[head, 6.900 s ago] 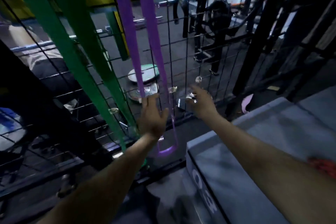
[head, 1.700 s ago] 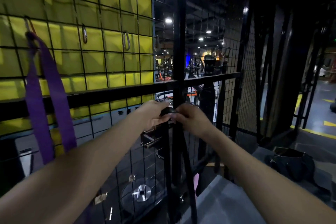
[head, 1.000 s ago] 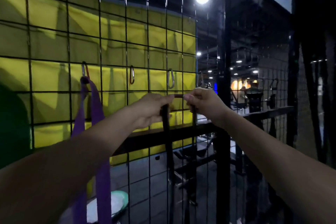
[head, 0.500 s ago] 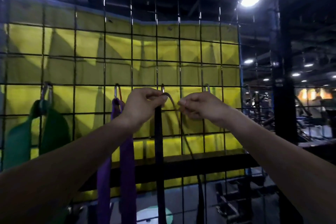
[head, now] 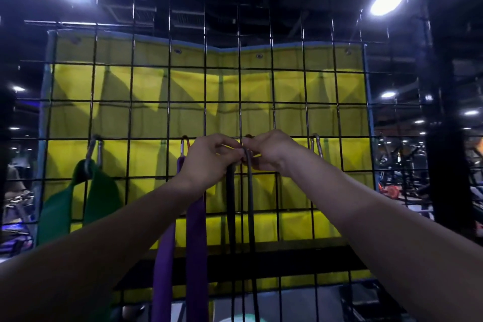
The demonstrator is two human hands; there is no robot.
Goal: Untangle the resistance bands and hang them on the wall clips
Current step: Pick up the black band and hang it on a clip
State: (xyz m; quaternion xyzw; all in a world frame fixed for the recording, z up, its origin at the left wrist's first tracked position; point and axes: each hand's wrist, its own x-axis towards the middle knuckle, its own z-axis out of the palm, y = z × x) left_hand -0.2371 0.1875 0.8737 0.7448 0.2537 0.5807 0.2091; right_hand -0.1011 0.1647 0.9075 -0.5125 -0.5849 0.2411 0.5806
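Observation:
A thin black band [head: 231, 201] hangs in two strands down the wire grid wall [head: 287, 102]. My left hand [head: 209, 158] and my right hand [head: 269, 150] both pinch its top loop, held up against a clip that my fingers mostly hide. A purple band [head: 196, 238] hangs from a reddish clip [head: 185, 141] just left of my left hand. A green band [head: 62, 206] hangs from a silver clip [head: 94, 148] further left. One bare silver clip [head: 316, 145] hangs right of my right hand.
A yellow tarp [head: 287, 86] covers the back of the grid. A dark horizontal bar [head: 287, 264] crosses the lower grid. A black post [head: 444, 138] stands at the right. Gym machines show dimly beyond both sides, with bright ceiling lamps above.
My hands have closed together, bringing the black band's loop up to the clip. The view has tilted upward.

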